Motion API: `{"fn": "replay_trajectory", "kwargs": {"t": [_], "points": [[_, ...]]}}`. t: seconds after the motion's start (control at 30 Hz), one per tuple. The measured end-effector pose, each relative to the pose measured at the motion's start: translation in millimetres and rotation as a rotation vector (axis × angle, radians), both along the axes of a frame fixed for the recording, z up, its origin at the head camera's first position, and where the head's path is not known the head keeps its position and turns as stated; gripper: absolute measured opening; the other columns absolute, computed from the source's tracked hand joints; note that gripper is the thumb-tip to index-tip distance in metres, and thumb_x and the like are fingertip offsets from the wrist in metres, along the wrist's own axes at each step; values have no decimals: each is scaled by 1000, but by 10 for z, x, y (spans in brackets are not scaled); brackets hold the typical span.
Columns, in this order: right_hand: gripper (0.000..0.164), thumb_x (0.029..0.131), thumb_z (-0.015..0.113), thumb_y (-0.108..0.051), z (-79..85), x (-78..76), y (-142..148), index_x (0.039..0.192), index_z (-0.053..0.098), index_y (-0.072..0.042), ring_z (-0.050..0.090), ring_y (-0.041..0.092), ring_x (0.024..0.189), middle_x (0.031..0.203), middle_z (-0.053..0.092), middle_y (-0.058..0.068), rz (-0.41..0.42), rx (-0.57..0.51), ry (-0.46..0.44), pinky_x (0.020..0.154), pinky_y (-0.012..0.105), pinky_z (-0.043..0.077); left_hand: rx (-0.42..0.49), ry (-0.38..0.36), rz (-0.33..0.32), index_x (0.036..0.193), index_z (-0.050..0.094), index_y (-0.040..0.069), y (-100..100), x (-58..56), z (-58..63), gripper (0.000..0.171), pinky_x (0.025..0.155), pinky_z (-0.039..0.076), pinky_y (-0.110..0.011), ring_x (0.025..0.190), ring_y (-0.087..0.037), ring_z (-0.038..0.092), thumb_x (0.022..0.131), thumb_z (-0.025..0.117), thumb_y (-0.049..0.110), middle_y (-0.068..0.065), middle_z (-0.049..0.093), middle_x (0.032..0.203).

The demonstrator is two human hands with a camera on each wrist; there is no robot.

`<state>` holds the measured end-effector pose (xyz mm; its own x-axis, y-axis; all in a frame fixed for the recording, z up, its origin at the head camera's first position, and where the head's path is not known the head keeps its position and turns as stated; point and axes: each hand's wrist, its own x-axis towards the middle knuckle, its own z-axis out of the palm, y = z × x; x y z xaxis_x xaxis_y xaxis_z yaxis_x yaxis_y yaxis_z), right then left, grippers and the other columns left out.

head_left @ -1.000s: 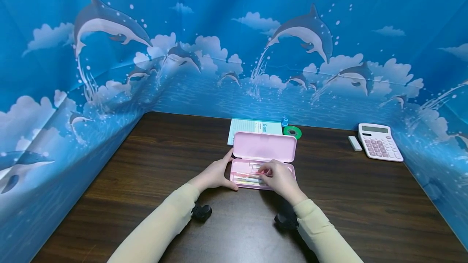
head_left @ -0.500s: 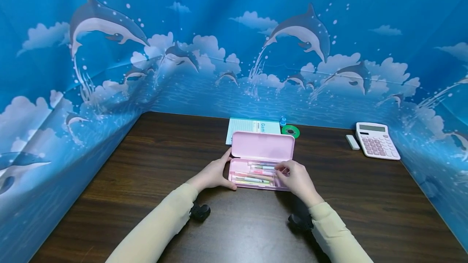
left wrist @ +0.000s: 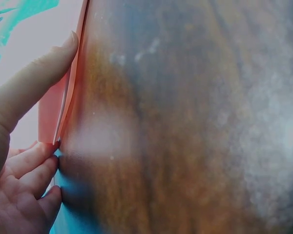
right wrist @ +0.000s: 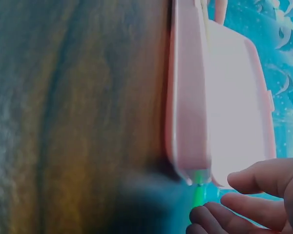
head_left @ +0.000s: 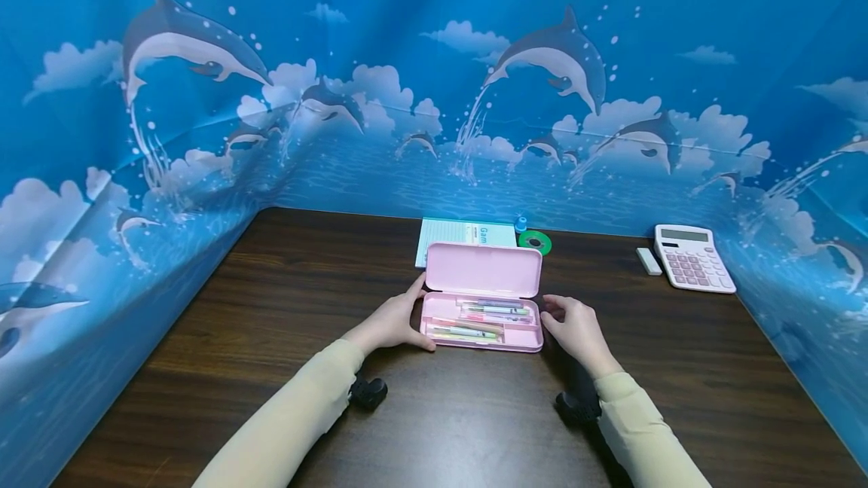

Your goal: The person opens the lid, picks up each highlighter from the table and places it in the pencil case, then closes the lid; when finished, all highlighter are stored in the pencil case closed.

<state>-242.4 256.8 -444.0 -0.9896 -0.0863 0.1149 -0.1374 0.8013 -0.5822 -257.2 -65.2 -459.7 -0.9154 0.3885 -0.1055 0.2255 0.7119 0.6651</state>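
Observation:
A pink pencil case point(head_left: 524, 337) lies with its lid point(head_left: 483, 268) raised, in the middle of the table in the head view. Inside are several pens point(head_left: 468, 333), in a back and a front group. My left hand point(head_left: 392, 322) holds the case's left end, thumb along the front edge and index finger reaching to the back. In the left wrist view the thumb point(left wrist: 49, 66) lies against the pink side point(left wrist: 51, 117). Beside the case's right end is my right hand point(head_left: 578, 328), holding nothing, its thumb and fingers apart in the right wrist view.
Behind the lid lies a light blue notepad point(head_left: 444, 234), with a small blue bottle point(head_left: 521, 224) and a green tape roll point(head_left: 535, 242) next to it. At the back right are a white eraser-like block point(head_left: 649, 261) and a calculator point(head_left: 693, 259). A dolphin-print cloth point(head_left: 380, 172) bounds the table.
My right hand has moved right, from over the pens inside the case to beside its right end. More pens show now. The left hand stays on the case.

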Motion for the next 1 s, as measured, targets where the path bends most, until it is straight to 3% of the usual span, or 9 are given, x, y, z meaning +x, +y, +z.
{"fn": "replay_trajectory", "kwargs": {"t": [0.43, 1.0], "points": [[52, 91, 57, -11, -69, -92, -5, 140, 43, 3, 60, 36, 106, 122, 58, 24, 23, -110, -149, 88, 48, 49, 20, -15, 6, 154, 5, 12, -4, 14, 7, 128, 109, 30, -46, 133, -26, 40, 62, 89, 38, -10, 43, 146], [50, 88, 57, -4, -91, -98, -30, 135, 44, 3, 58, 31, 98, 111, 60, 20, 16, -191, -179, 83, 42, 51, 14, -6, 7, 153, 5, 11, 0, 5, 6, 128, 109, 31, -45, 131, -26, 42, 61, 89, 39, -10, 45, 144]]}}
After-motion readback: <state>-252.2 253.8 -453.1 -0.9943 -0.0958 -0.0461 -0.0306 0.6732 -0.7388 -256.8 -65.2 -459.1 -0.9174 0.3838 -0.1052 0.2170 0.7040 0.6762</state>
